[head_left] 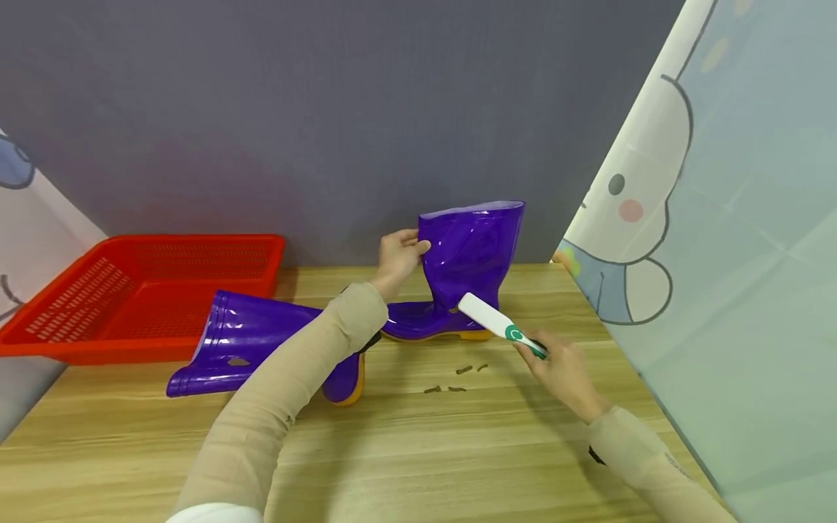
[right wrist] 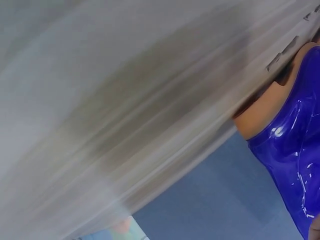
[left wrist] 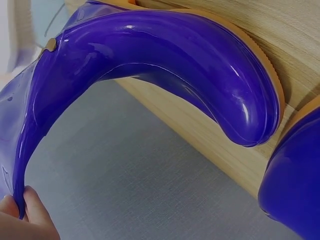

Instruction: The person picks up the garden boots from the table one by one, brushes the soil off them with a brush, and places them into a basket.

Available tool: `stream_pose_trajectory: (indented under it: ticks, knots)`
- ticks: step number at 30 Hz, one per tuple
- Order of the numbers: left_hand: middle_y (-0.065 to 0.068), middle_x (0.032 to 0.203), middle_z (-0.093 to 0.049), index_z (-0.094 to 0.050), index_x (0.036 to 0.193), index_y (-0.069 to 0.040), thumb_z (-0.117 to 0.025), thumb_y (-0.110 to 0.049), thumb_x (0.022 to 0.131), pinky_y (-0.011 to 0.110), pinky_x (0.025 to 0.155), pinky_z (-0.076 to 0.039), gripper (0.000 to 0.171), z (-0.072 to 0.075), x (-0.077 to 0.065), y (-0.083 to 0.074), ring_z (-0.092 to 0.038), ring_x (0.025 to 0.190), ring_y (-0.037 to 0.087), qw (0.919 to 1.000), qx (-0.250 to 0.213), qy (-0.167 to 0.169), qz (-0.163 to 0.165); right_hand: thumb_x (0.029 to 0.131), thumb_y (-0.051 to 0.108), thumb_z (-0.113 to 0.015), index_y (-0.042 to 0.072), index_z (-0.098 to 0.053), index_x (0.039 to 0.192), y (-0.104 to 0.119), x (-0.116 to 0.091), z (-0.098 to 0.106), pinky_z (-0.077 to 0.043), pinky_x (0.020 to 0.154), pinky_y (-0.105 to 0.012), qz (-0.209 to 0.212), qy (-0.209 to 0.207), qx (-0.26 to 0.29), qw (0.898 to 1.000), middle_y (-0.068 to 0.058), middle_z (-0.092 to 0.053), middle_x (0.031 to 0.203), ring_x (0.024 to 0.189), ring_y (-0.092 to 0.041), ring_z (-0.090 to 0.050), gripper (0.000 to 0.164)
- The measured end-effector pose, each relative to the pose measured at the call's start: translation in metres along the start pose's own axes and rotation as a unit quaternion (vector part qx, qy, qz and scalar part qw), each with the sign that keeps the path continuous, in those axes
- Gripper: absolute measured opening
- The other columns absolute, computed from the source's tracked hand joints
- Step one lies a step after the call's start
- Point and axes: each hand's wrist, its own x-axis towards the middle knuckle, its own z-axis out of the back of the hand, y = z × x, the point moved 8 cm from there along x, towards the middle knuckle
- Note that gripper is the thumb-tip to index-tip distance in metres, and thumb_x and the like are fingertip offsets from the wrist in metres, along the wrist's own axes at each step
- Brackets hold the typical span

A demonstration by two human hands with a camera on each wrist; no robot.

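A purple rain boot [head_left: 472, 243] with an orange sole stands upright on the wooden table, its toe toward the left. My left hand [head_left: 399, 256] pinches the edge of its shaft near the top, thumb on one side and fingers on the other, as the left wrist view also shows. In my right hand [head_left: 564, 372] is a white brush [head_left: 485, 317] with a green mark, gripped by its handle; its bristles are hidden. The brush tip is right at a brown smear [left wrist: 51, 45] on the boot's ankle. A second purple boot [head_left: 261, 330] lies on its side, partly behind my left forearm.
A red plastic basket [head_left: 189, 347] stands at the back left. Several small brown bits [head_left: 463, 370] lie on the table [head_left: 418, 450] in front of the upright boot. The lying boot has a brown patch on its shaft. A grey wall [head_left: 353, 131] rises behind.
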Motion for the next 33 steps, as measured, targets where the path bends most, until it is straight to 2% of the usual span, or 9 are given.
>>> stream_pose_trajectory:
  ticks: [2,6,12,18,26,28,33]
  knots:
    - [0.012,0.114,-0.063,-0.055,0.124,-0.001,-0.062,-0.009,0.087,0.027,0.078,-0.053,0.039,0.001,0.0,0.001,-0.063,0.096,0.02,1.0,0.0,-0.003,0.0,0.063,0.003,-0.081,-0.002,-0.067,0.082,0.003,0.003,-0.001,-0.038,0.041,-0.016,0.008,-0.009,-0.008,1.0,-0.009,-0.065,0.066,0.046,-0.007,-0.05,0.024]
    - [0.012,0.114,-0.063,-0.055,0.124,0.0,-0.062,-0.008,0.087,0.027,0.079,-0.054,0.039,0.001,-0.001,0.001,-0.063,0.096,0.021,1.0,-0.002,-0.002,0.001,0.064,0.004,-0.08,-0.002,-0.066,0.081,0.006,0.006,-0.004,-0.04,0.041,-0.019,0.017,-0.017,-0.021,1.0,-0.01,-0.065,0.066,0.048,-0.008,-0.052,0.022]
    - [0.013,0.114,-0.063,-0.055,0.123,0.0,-0.062,-0.008,0.087,0.028,0.08,-0.053,0.038,0.0,-0.003,-0.004,-0.063,0.096,0.021,1.0,-0.001,-0.001,-0.003,0.064,-0.001,-0.079,-0.003,-0.065,0.079,0.003,0.001,-0.005,-0.038,0.04,-0.017,0.003,-0.017,-0.01,1.0,-0.01,-0.064,0.064,0.046,-0.006,-0.048,0.021]
    - [0.013,0.112,-0.064,-0.056,0.122,0.0,-0.062,-0.008,0.087,0.027,0.076,-0.054,0.037,0.003,-0.002,-0.006,-0.063,0.091,0.02,0.9999,0.007,-0.012,-0.006,0.066,0.004,-0.079,0.0,-0.067,0.078,0.0,-0.001,-0.004,-0.035,0.039,-0.019,-0.001,-0.01,-0.017,1.0,-0.007,-0.064,0.061,0.046,-0.004,-0.043,0.018]
    - [0.015,0.114,-0.063,-0.055,0.123,0.002,-0.062,-0.006,0.086,0.031,0.083,-0.053,0.038,0.001,-0.003,-0.005,-0.062,0.099,0.022,1.0,-0.005,-0.005,-0.002,0.065,0.006,-0.08,-0.001,-0.068,0.079,-0.003,0.001,0.004,-0.033,0.037,-0.015,-0.022,-0.005,-0.006,1.0,-0.007,-0.064,0.06,0.043,-0.001,-0.038,0.02]
    - [0.015,0.114,-0.063,-0.056,0.122,0.002,-0.062,-0.006,0.086,0.031,0.084,-0.053,0.038,0.0,-0.003,-0.004,-0.062,0.099,0.022,1.0,-0.004,-0.003,-0.002,0.065,0.005,-0.081,-0.002,-0.068,0.08,-0.002,0.002,0.007,-0.034,0.037,-0.014,-0.034,-0.009,0.003,0.999,-0.008,-0.065,0.061,0.043,-0.001,-0.04,0.02]
    - [0.015,0.114,-0.063,-0.056,0.122,0.003,-0.062,-0.005,0.086,0.028,0.08,-0.053,0.037,-0.001,-0.004,-0.003,-0.062,0.097,0.022,1.0,-0.001,-0.002,-0.004,0.066,0.003,-0.079,-0.002,-0.068,0.082,0.006,0.004,0.004,-0.034,0.04,-0.012,-0.024,-0.018,0.014,0.999,-0.007,-0.065,0.064,0.046,-0.001,-0.042,0.02]
